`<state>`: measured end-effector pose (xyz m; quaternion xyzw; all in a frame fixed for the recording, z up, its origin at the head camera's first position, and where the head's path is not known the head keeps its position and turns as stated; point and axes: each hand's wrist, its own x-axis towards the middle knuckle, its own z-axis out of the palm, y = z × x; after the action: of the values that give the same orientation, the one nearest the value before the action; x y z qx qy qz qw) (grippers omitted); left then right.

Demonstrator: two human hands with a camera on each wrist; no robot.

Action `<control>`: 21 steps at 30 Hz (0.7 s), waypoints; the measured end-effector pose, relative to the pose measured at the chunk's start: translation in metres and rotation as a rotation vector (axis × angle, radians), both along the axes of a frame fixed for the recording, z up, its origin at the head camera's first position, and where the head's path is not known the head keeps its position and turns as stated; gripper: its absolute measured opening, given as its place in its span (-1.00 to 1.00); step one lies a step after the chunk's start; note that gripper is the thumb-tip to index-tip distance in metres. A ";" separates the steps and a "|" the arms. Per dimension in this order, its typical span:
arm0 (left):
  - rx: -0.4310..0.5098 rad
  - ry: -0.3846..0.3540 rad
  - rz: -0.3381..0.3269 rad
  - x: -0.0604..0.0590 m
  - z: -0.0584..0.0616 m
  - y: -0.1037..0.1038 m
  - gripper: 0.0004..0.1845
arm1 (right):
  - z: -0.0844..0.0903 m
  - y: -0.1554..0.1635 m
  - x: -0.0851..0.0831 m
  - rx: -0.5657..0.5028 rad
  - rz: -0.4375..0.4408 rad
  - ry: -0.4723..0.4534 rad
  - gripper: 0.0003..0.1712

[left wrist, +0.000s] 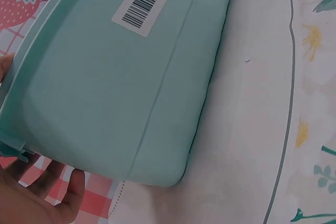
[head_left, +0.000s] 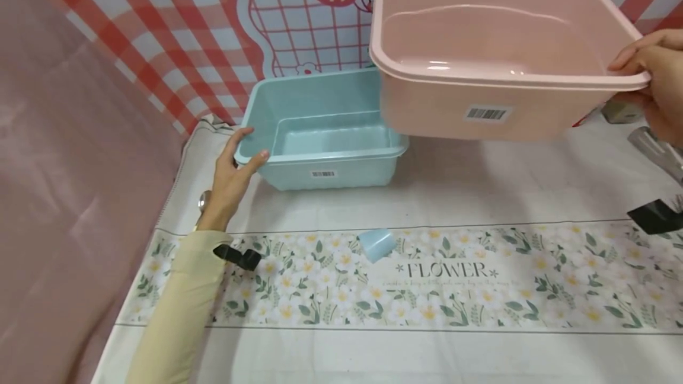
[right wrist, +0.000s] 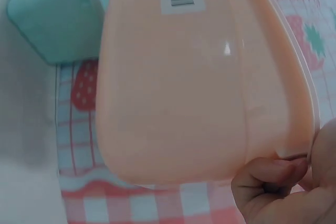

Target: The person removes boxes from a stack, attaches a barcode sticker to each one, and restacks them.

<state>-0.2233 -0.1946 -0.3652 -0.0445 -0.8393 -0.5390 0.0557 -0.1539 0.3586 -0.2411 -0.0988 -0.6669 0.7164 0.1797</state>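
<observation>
My right hand (head_left: pixel 658 79) grips the right rim of a pink plastic basin (head_left: pixel 437 105), which is held up above the table. In the right wrist view curled fingers (right wrist: pixel 268 177) pinch its rim corner. The left hand (head_left: pixel 232 165) holds the left corner of a teal plastic basin (head_left: pixel 357 173) by its rim, thumb over the edge. Low over the cloth, this basin is partly covered by the pink one in the head view. Under its corner, the left fingers (left wrist: pixel 73 192) show in the left wrist view. Both basins carry barcode labels and look empty inside.
A small light-blue cup (head_left: pixel 377 245) lies on its side on the flowered strip of the tablecloth (head_left: pixel 320 354). At the right are a clear grey object (head_left: pixel 656 150) and a small box (head_left: pixel 622 111). A red-checked cloth (head_left: pixel 187 28) hangs behind; a pink curtain (head_left: pixel 69 165) is at left.
</observation>
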 end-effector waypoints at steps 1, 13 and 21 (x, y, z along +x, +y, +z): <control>-0.001 0.001 -0.001 0.000 0.000 0.000 -0.29 | 0.004 -0.008 -0.001 -0.005 -0.008 -0.012 -0.58; -0.010 -0.004 -0.014 -0.003 0.000 0.003 -0.28 | 0.015 -0.085 -0.010 0.036 0.102 0.020 -0.74; -0.003 0.018 -0.027 -0.004 0.000 0.006 -0.29 | 0.014 -0.119 -0.019 0.011 0.157 0.065 -0.73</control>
<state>-0.2269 -0.1884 -0.3648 -0.0606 -0.8389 -0.5379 0.0558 -0.1727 0.2398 -0.2272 -0.0217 -0.6703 0.7274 0.1452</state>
